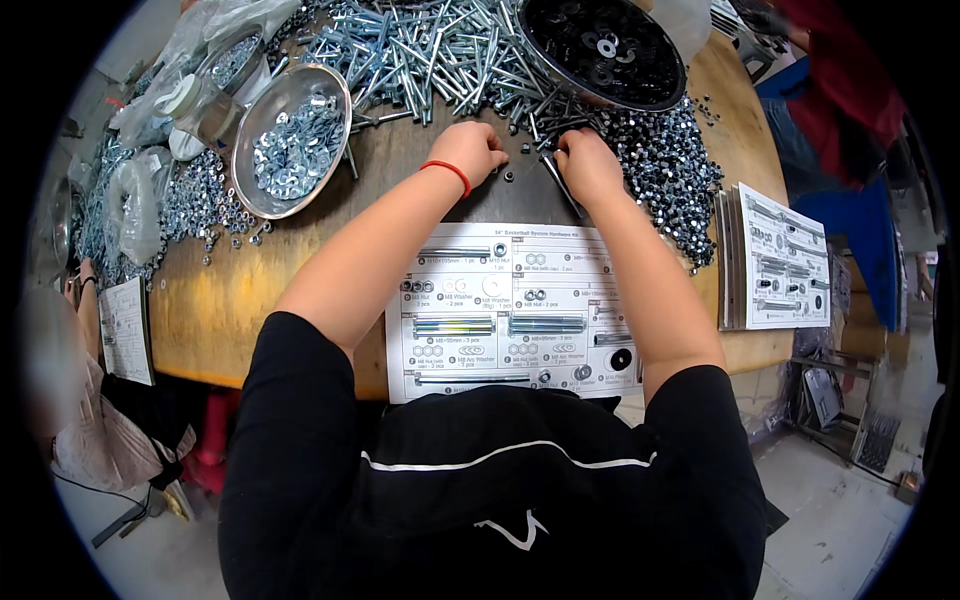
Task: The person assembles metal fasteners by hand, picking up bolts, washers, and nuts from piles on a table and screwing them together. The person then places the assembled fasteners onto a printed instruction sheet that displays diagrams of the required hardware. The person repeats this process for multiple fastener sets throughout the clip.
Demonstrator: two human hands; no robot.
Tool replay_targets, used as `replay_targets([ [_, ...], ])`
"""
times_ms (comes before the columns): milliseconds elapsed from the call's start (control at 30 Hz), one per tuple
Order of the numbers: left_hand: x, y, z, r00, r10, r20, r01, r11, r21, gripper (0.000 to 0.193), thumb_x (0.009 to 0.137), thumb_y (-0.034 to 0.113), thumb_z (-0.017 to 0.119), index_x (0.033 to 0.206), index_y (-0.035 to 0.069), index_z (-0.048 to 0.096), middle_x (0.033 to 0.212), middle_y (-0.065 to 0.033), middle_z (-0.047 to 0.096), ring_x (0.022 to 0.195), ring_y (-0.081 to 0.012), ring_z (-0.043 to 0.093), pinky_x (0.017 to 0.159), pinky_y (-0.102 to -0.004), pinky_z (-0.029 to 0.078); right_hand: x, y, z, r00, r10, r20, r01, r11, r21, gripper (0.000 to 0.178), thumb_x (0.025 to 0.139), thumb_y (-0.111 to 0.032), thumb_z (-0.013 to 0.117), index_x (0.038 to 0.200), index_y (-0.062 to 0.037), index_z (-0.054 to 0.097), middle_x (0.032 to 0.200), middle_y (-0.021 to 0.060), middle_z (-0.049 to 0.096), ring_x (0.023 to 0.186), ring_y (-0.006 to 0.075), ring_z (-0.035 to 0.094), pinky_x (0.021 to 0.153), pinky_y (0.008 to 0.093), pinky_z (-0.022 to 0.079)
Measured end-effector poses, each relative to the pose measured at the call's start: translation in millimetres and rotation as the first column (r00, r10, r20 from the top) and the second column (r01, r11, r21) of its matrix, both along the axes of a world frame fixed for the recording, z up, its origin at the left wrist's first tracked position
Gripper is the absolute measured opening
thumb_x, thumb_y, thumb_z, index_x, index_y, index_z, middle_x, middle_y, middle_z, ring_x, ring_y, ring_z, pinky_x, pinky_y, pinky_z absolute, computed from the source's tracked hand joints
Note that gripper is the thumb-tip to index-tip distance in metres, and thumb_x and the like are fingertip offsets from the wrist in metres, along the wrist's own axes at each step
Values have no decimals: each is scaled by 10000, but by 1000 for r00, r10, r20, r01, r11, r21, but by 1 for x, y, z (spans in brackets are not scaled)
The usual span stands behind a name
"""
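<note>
The round wooden table (205, 310) is loaded with a big heap of long bolts (420, 45), a pile of small nuts (665, 165), a black dish of washers (600, 45) and a metal bowl of nuts (292, 140) — and a printed parts sheet (510, 310) lies near me. My left hand (470, 150), with a red band (447, 170) at the wrist, has the fingers curled together on the table beside one small dark nut (509, 176). My right hand (588, 165) is closed too — I cannot tell whether on the thin bolt (560, 185) under it.

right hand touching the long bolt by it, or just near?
Cannot tell. In the head view, the right hand covers the long bolt's upper end; no contact or gap shows plainly.
</note>
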State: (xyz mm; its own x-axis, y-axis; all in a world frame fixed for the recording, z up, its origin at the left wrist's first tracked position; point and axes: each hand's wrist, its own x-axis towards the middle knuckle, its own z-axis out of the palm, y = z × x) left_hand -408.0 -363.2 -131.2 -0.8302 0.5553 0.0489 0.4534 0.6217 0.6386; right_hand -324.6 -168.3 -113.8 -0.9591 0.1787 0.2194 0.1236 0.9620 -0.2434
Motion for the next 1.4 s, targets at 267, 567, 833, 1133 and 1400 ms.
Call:
replay_targets([
  [267, 20, -31, -4, 985, 48, -167, -47, 999, 7, 194, 849, 222, 693, 922, 50, 745, 932, -117, 689, 875, -315, 650, 808, -394, 515, 27, -40, 0, 970, 227, 87, -216, 969, -123, 185, 814, -208, 674, 925, -63, 703, 948, 151, 657, 895, 341, 644, 798, 434, 522],
  [567, 10, -53, -8, 994, 1, -109, 0, 1000, 3, 194, 886, 233, 633, 935, 89, 754, 1000, -133, 663, 975, -326, 622, 874, -415, 493, -19, -37, 10, 991, 34, 129, -28, 998, -53, 184, 837, -221, 670, 937, -76, 723, 984, 115, 697, 936, 307, 658, 812, 414, 527],
  [833, -3, -13, 15, 990, -28, -138, 38, 997, 72, 279, 875, 271, 658, 1048, 62, 723, 1049, -138, 693, 981, -319, 648, 869, -393, 517, 11, -29, 10, 977, 128, 171, -119, 991, -62, 183, 792, -176, 708, 935, -65, 682, 997, 115, 680, 960, 305, 648, 806, 419, 524],
  [1133, -17, 44, 12, 979, 152, -134, -170, 976, -138, 324, 822, 352, 728, 963, 60, 724, 962, -159, 712, 933, -318, 677, 813, -429, 537, 31, -34, 20, 949, 213, 231, -196, 976, -93, 193, 778, -157, 736, 932, -55, 679, 969, 138, 650, 950, 333, 633, 817, 422, 510],
  [1400, -15, -37, 11, 993, 96, -69, -86, 988, 129, 249, 877, 248, 608, 984, 71, 747, 983, -171, 707, 930, -345, 667, 863, -407, 521, 36, -49, -3, 974, 200, -101, -218, 954, -205, 214, 781, -119, 743, 971, -39, 684, 1007, 126, 627, 974, 325, 601, 845, 390, 491],
])
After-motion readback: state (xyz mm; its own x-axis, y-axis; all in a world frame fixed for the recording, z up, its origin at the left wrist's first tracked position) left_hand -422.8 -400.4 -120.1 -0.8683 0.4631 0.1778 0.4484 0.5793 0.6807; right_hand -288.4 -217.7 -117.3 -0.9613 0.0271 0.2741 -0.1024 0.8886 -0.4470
